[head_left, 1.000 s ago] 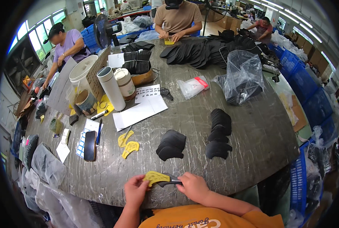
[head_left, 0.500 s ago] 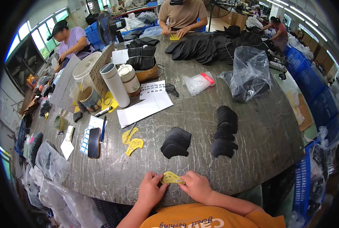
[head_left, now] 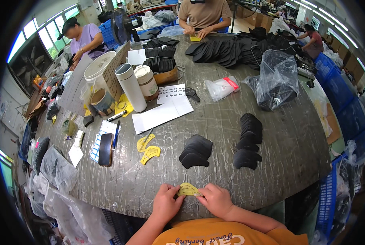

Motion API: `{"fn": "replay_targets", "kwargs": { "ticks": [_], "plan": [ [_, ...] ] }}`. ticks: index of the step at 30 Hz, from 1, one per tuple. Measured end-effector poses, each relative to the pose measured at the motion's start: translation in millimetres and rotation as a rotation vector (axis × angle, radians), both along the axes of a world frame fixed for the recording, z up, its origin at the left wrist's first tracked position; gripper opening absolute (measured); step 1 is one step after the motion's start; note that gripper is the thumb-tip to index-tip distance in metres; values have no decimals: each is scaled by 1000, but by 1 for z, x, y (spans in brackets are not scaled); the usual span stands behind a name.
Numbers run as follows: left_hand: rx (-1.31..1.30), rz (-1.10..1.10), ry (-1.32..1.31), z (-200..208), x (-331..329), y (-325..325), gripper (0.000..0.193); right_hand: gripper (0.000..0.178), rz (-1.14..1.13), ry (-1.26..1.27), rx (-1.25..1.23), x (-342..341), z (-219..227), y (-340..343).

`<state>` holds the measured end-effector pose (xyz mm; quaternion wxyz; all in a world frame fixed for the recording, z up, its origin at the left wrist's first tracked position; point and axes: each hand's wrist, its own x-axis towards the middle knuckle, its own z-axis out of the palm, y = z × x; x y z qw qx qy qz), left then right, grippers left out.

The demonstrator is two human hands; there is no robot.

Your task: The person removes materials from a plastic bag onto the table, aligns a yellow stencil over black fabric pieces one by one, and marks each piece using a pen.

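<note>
Both hands pinch one yellow shaped template piece (head_left: 188,189) at the near edge of the grey table (head_left: 297,134). My left hand (head_left: 166,203) grips its left end, my right hand (head_left: 216,199) its right end. Two more yellow templates (head_left: 148,148) lie on the table just beyond and to the left. A fanned stack of black shaped pieces (head_left: 195,150) sits ahead of my hands. A longer row of black pieces (head_left: 248,141) lies to the right of that stack.
White paper sheets (head_left: 162,113), a tall grey cup (head_left: 130,87), a jar (head_left: 146,82) and a dark phone (head_left: 105,143) stand left of centre. A clear plastic bag (head_left: 275,80) sits far right. Two people work at the far side; plastic bags hang at the left edge.
The yellow piece has shifted slightly right between my hands, and both hands have closed in on it. The view has tilted a little lower.
</note>
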<state>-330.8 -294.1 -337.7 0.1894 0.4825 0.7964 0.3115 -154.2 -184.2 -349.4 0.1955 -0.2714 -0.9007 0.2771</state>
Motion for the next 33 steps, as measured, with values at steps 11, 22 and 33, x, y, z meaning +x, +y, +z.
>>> {"fn": "replay_targets", "kwargs": {
  "ticks": [11,22,33],
  "plan": [
    [9,5,62,1,0,0,34,11,-36,343,99,-13,33,39],
    [12,16,51,0,0,0,33,11,170,141,-496,-40,18,18],
    [-2,14,47,1,-1,0,33,9,129,143,-445,-34,11,19]
  ]
}}
